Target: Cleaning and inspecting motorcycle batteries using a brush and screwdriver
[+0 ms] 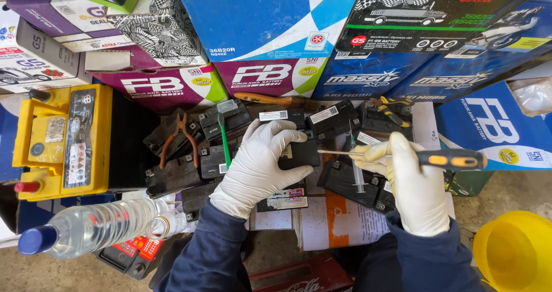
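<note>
Here the left hand [259, 162] lies flat, half hiding a small black battery [300, 153], right hand [405, 177] clamped on a screwdriver [425, 158].

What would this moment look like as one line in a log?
left hand: gloved, resting on small black battery | right hand: gloved, holding screwdriver, tip toward battery | nearby: pliers, syringe

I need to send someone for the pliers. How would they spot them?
Start at the big yellow-topped battery on the left. Just right of it, small black batteries lie in a cluster; the pliers rest on top. Their orange-red handles set them apart from the green toothbrush alongside.
</note>
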